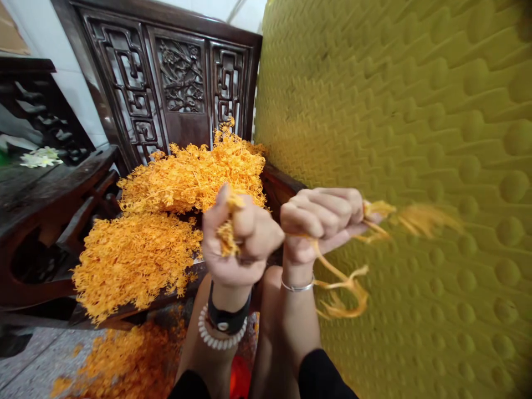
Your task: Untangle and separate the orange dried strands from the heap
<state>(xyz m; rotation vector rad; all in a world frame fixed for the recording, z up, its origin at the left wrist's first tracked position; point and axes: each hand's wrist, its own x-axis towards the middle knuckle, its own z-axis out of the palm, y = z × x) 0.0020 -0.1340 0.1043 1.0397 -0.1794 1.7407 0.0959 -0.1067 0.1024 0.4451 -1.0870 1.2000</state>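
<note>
My left hand (239,235) is a closed fist around a small clump of orange artificial flower sprigs (226,235), held up in front of me. My right hand (326,221) is closed on an orange sprig stem (344,282). Its flowered end (415,219) sticks out to the right, blurred, and a curled stem hangs below the wrist. The two hands sit side by side, almost touching. A black band and a white bead bracelet are on my left wrist, a thin silver bangle on my right.
A big heap of orange sprigs (166,221) lies on a dark carved wooden bench (166,72) behind my hands. More sprigs (124,360) are spilled on the speckled floor. A yellow-green textured panel (415,111) fills the right side. White flowers (39,158) lie at the far left.
</note>
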